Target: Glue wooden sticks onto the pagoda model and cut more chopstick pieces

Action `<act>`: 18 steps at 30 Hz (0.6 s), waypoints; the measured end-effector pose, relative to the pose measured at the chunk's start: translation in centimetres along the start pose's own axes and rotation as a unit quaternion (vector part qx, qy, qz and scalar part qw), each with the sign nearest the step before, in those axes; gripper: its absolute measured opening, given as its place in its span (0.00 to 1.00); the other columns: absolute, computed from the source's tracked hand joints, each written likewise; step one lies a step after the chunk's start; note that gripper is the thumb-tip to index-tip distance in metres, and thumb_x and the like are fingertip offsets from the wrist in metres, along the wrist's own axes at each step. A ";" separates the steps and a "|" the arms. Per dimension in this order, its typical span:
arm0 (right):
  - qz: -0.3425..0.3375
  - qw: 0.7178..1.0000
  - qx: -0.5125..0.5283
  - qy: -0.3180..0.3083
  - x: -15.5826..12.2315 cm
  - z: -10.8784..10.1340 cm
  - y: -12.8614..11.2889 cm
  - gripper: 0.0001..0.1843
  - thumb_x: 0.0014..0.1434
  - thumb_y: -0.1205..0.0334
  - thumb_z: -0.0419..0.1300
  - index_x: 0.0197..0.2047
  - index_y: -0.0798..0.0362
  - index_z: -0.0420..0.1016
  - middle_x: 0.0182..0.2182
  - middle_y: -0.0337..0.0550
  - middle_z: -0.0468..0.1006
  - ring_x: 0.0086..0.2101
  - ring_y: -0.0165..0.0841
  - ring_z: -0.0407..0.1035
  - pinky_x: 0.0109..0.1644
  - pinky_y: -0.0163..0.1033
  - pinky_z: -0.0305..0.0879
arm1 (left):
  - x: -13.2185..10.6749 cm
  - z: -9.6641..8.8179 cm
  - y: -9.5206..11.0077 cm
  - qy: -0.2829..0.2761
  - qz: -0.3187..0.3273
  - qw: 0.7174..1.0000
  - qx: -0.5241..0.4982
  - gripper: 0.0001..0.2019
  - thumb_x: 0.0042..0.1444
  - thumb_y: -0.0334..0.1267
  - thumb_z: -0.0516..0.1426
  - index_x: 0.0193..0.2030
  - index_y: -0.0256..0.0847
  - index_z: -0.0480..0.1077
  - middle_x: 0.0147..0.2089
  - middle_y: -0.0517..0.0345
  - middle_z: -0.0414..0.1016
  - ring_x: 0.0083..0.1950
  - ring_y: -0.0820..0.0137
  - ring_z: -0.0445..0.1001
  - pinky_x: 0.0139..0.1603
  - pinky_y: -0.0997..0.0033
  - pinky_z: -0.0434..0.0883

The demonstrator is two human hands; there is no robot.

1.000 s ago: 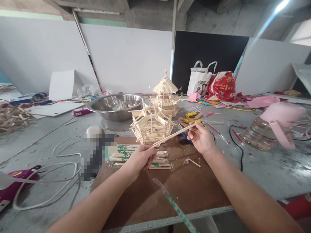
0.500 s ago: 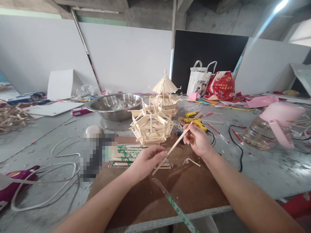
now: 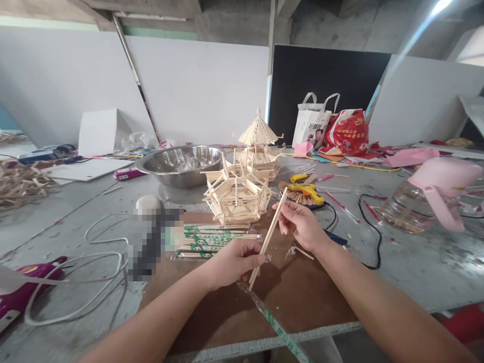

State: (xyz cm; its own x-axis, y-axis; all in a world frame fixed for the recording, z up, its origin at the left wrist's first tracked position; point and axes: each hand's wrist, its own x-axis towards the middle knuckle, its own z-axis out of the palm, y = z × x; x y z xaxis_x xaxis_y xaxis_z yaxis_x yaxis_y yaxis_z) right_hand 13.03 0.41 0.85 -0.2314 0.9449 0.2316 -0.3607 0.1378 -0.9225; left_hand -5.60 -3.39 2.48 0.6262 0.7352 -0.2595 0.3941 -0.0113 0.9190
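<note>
My left hand (image 3: 234,259) and my right hand (image 3: 300,224) both pinch one pair of wooden chopsticks (image 3: 269,235), held steeply tilted above a brown board (image 3: 298,292). The left fingers grip its lower part, the right fingers its upper part. Just behind stands a hexagonal model built of sticks (image 3: 236,196), and behind that a small stick pagoda (image 3: 257,146). Wrapped chopstick packs (image 3: 212,239) lie on the board left of my left hand. An empty clear wrapper with green print (image 3: 274,320) lies at the board's near edge.
A steel bowl (image 3: 179,164) sits at the back left. A yellow glue gun (image 3: 304,190) with a black cable lies right of the model. A clear jug with a pink lid (image 3: 427,199) lies at the right, bags (image 3: 333,131) at the back, white cable (image 3: 94,272) at the left.
The chopsticks have swung from nearly level to steeply tilted. My left hand moved right and nearer to me; my right hand came down and left a little.
</note>
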 end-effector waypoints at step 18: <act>0.055 0.995 -0.069 -0.034 -0.3 0.9 0.5 0.10 0.43 0.60 0.61 0.21 0.56 0.66 0.13 0.30 0.61 0.13 0.19 0.53 0.17 0.28 0.49 | 0.0 0.0 0.1 -0.032 -0.002 0.998 -0.046 0.13 0.48 0.46 0.53 0.28 0.35 0.64 0.23 0.61 0.68 0.17 0.82 0.58 0.16 0.83 0.56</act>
State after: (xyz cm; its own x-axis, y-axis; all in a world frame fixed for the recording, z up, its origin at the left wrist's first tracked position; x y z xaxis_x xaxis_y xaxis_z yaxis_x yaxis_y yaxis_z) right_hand 12.09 -0.11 0.55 -0.3256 0.9346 0.1430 -0.2026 0.0788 -0.9761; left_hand -5.55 -3.45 2.56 0.6672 0.6907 -0.2790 0.3355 0.0558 0.9404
